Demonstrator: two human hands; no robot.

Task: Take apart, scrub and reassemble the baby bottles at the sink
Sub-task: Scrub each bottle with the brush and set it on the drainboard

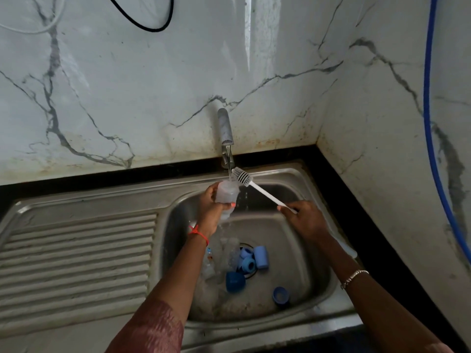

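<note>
My left hand (212,203) grips a clear baby bottle (226,192) upright under the running tap (225,131); water streams into its open mouth and spills down. My right hand (304,217) holds the white handle of a bottle brush (257,187), whose bristled head sits just right of the bottle's mouth, outside it. Down in the steel sink (300,250) lie several blue bottle parts: a cap (262,257), rings (247,262), a dark blue cap (235,282) and a lid (280,296). More clear bottle bodies (224,256) lie beside them near the drain.
A ribbed steel draining board (76,263) lies left of the basin. Marble-patterned walls meet in a corner behind and to the right. A blue hose (430,138) runs down the right wall, and a black cable (153,24) loops at the top.
</note>
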